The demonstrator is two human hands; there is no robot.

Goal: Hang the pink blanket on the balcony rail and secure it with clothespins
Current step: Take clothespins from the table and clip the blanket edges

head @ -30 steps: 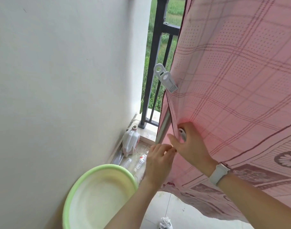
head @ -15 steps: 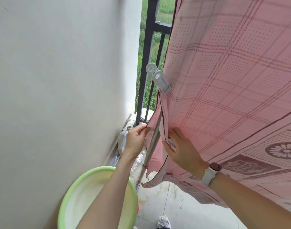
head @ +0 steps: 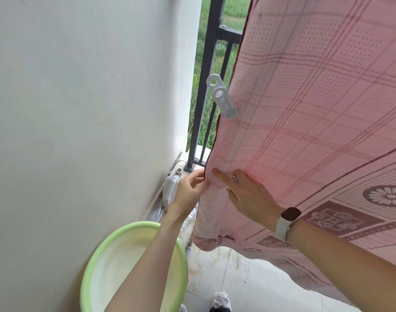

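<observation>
The pink checked blanket (head: 305, 104) hangs down the right side of the view, in front of the dark balcony rail (head: 206, 82). A white clothespin (head: 224, 100) is clipped on the blanket's left edge, higher up. My left hand (head: 190, 190) pinches that edge lower down. My right hand (head: 246, 194), with a watch on the wrist, lies flat on the cloth and holds a second white clothespin (head: 234, 179), mostly hidden under the fingers. The metal pole seen earlier is now covered by the blanket.
A white wall (head: 91, 109) closes the left side. A green-rimmed basin (head: 98, 262) stands on the floor below my left arm. A plastic jug (head: 172, 188) and bottles lie in the corner by the rail's base. Tiled floor (head: 248, 278) shows below the blanket.
My left hand moved up to the blanket's edge and pulled it leftward over the metal pole, which is now hidden. My right hand stayed pressed on the cloth with the clothespin.
</observation>
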